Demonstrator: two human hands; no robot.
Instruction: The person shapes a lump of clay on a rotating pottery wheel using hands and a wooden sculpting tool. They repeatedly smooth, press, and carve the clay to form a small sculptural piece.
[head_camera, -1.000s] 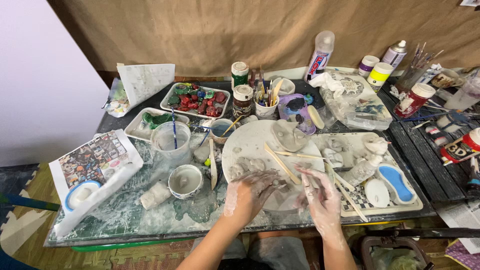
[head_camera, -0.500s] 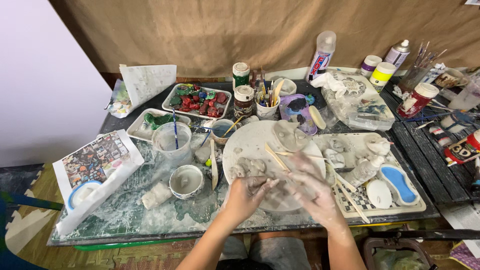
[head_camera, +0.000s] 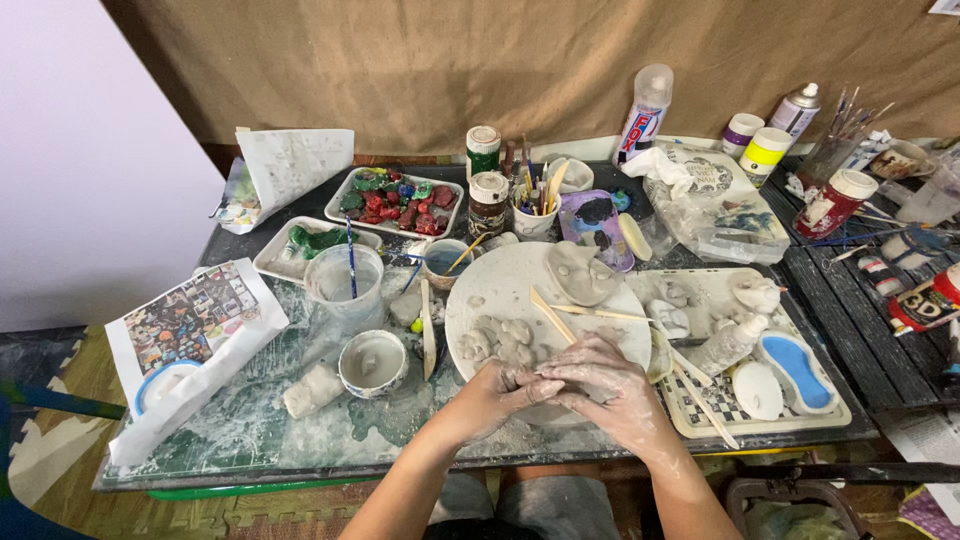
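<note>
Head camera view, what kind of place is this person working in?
Most likely a home craft or pottery corner. Both clay-smeared hands, left hand and right hand, press together over a round board dotted with clay lumps. A cup of brushes and a tray of painted pieces stand behind.

Left hand (head_camera: 497, 392): clay-smeared, fingers curled, pressed against the right hand.
Right hand (head_camera: 600, 385): clay-smeared, cupped over the left fingertips.
Forearms: both angled inward, wrists converging at the joined hands.
</note>
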